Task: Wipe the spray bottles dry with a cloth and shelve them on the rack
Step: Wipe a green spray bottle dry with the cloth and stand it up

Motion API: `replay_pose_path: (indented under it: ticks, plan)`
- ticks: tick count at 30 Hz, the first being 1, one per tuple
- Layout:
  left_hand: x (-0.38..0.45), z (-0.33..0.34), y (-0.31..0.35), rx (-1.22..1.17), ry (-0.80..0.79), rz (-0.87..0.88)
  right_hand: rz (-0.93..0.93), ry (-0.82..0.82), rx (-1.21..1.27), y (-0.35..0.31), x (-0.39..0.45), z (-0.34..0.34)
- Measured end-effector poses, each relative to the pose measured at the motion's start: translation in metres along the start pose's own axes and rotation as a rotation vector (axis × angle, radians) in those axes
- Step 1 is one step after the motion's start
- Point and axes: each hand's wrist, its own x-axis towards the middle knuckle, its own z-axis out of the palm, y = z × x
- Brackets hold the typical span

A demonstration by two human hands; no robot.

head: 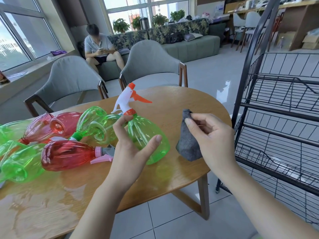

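Left hand [133, 149] grips a green spray bottle [146, 135] tilted above the wooden table [181, 104], while the right hand [209, 133] pinches a grey cloth [188, 144] just beside it, near the black wire rack [279, 104].

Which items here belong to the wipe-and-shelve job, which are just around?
Job: green spray bottle in left hand; grey cloth pinched by right hand; other bottles lying on table; wire rack.
Around: grey chairs, sofa, potted plants.
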Motion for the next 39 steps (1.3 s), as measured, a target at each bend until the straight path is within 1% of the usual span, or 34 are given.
replay_pose_path:
  ticks: [3, 6, 9, 13, 17, 21, 26, 28, 31, 34, 37, 39]
  plan:
    - [-0.003, -0.008, -0.005, 0.096, -0.006, 0.001, -0.025, -0.020, -0.006, -0.004, 0.002, 0.007]
    - [-0.004, -0.012, -0.010, 0.131, -0.047, 0.017, -0.110, -0.044, -0.052, -0.009, 0.003, 0.015]
    - [-0.008, -0.011, -0.013, 0.167, -0.099, 0.071, -0.205, -0.045, -0.118, -0.014, 0.005, 0.018]
    - [-0.010, -0.009, -0.011, 0.165, -0.183, 0.134, -0.320, 0.009, -0.195, -0.025, 0.016, 0.020]
    - [-0.012, -0.009, -0.009, 0.146, -0.209, 0.184, -0.415, 0.087, -0.281, -0.028, 0.027, 0.019]
    - [-0.016, -0.006, -0.005, 0.170, -0.236, 0.186, -0.450, 0.123, -0.349, -0.021, 0.029, 0.018]
    - [-0.014, -0.004, -0.005, 0.220, -0.269, 0.185, -0.438, 0.180, -0.381, -0.024, 0.021, 0.023]
    - [-0.014, -0.003, -0.005, 0.241, -0.279, 0.198, -0.429, 0.162, -0.351, -0.028, 0.019, 0.026]
    - [-0.014, -0.001, -0.003, 0.249, -0.288, 0.206, -0.446, 0.087, -0.272, -0.030, 0.018, 0.032]
    - [-0.015, 0.001, -0.004, 0.242, -0.270, 0.206, -0.480, 0.050, -0.265, -0.028, 0.019, 0.037]
    - [-0.016, 0.002, -0.004, 0.221, -0.253, 0.199, -0.498, 0.056, -0.287, -0.026, 0.021, 0.034]
    - [-0.018, 0.003, -0.003, 0.213, -0.247, 0.202, -0.520, 0.091, -0.328, -0.024, 0.022, 0.029]
